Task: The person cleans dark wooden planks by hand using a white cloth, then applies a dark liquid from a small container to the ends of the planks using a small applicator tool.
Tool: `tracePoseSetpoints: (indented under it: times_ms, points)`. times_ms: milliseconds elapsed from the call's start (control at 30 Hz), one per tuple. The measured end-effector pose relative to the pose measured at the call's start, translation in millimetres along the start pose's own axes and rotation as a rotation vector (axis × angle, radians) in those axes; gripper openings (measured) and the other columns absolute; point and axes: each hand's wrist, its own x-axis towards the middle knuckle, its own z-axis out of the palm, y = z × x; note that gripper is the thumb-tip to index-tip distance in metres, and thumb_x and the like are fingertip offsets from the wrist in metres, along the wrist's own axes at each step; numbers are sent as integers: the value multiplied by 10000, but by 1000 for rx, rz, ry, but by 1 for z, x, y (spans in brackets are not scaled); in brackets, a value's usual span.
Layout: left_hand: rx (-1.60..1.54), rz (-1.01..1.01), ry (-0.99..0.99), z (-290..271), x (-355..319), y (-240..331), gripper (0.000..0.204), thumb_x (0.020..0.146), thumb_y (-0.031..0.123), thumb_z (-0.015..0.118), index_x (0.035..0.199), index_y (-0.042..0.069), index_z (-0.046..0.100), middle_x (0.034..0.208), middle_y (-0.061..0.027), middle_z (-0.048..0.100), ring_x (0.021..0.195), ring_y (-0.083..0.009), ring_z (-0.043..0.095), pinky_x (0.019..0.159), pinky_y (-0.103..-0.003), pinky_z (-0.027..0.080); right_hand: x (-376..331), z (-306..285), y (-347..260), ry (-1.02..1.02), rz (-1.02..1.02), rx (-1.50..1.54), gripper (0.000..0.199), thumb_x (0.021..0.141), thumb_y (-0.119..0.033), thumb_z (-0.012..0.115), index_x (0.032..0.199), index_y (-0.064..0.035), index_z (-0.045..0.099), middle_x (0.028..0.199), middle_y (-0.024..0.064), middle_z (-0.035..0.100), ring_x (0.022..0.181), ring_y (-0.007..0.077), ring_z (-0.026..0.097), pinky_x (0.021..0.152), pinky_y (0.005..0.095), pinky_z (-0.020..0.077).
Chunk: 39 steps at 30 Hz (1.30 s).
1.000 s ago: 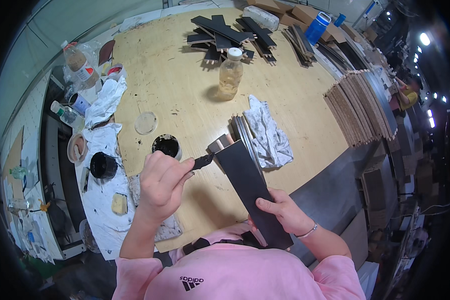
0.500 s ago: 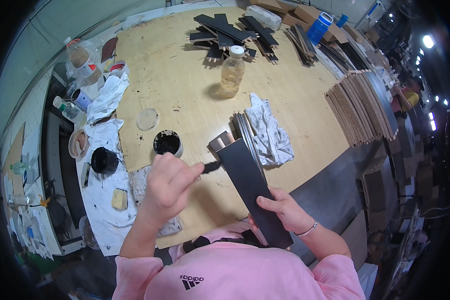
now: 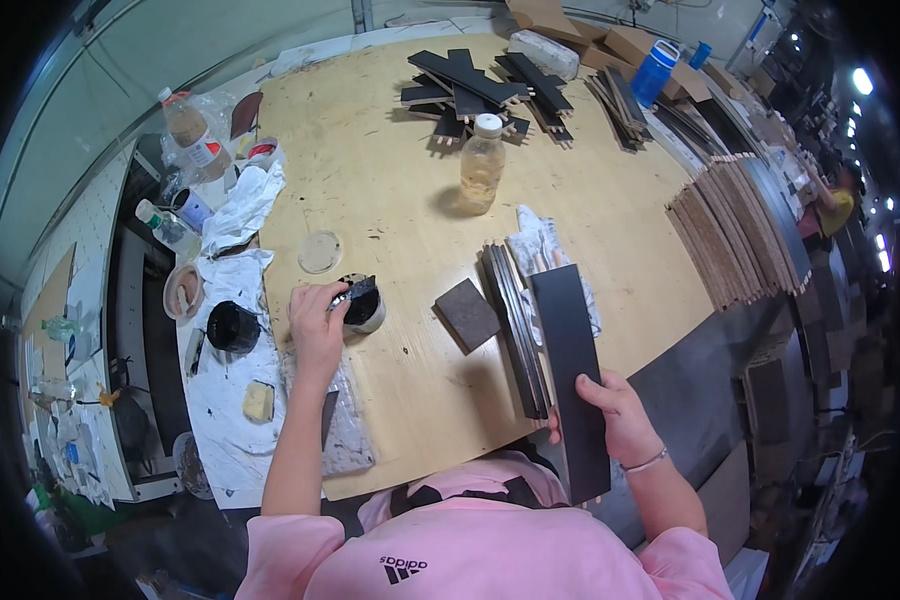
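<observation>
My left hand (image 3: 318, 315) pinches a small black-smeared spatula (image 3: 354, 291) at the mouth of a cup of black paste (image 3: 368, 312). In my right hand (image 3: 618, 412) is a black board (image 3: 572, 370) with pale wooden dowels at its ends, tilted upright near the table's front edge. The thumb lies on its face and the fingers go behind it. Just left of the board stand several thin dark boards (image 3: 515, 335) on edge. A dark brown block (image 3: 467, 315) lies beside them. Behind the held board is a stained white cloth (image 3: 538, 235), partly hidden.
A bottle of yellowish liquid (image 3: 482, 165) stands mid-table, with a pile of black doweled boards (image 3: 460, 85) beyond. At right is a stack of boards (image 3: 735, 235). On the left are a round lid (image 3: 320, 252), a black pot (image 3: 233, 327) and a yellow sponge (image 3: 259, 401).
My left hand has moved the spatula from the board's edge back to the paste cup. My right hand has swung the board rightward and more upright, uncovering the brown block.
</observation>
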Motion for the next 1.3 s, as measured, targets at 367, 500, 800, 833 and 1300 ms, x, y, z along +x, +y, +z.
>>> tracePoseSetpoints:
  times_ms: [367, 500, 800, 833, 1300]
  points:
    - [-159, 119, -128, 57, 26, 98, 287, 722, 66, 740, 1003, 51, 680, 1084, -116, 638, 1079, -310, 547, 971, -416, 416, -29, -65, -1, 219, -124, 78, 310, 990, -299, 555, 1056, 3, 562, 799, 183, 675, 651, 269, 686, 614, 355, 577]
    - [-16, 396, -496, 141, 27, 166, 518, 721, 241, 792, 1185, 85, 622, 1330, -185, 513, 1226, -389, 473, 1046, -474, 383, -39, -82, -1, 259, -131, 65, 307, 985, -326, 558, 1032, -23, 533, 793, 184, 673, 640, 271, 685, 586, 364, 572]
    - [-105, 315, -649, 254, 25, 185, 274, 770, 107, 650, 1034, 36, 633, 1010, -212, 624, 890, -405, 627, 808, -455, 514, -54, -121, -3, 262, -144, 171, 266, 999, -251, 539, 1068, 6, 530, 806, 192, 667, 645, 269, 684, 602, 351, 575]
    - [-260, 255, -476, 247, 31, 196, 231, 763, 55, 611, 991, 24, 629, 938, -211, 626, 842, -392, 634, 766, -445, 521, -56, -129, -2, 281, -151, 185, 266, 999, -251, 539, 1068, 6, 530, 806, 192, 667, 645, 269, 684, 602, 351, 575]
    - [-396, 254, -229, 217, 77, 267, 370, 707, -39, 607, 1054, 76, 669, 999, -154, 594, 854, -331, 638, 727, -410, 524, -61, -146, -2, 236, -98, 113, 256, 998, -246, 555, 1076, -4, 532, 821, 149, 665, 642, 211, 678, 593, 323, 569]
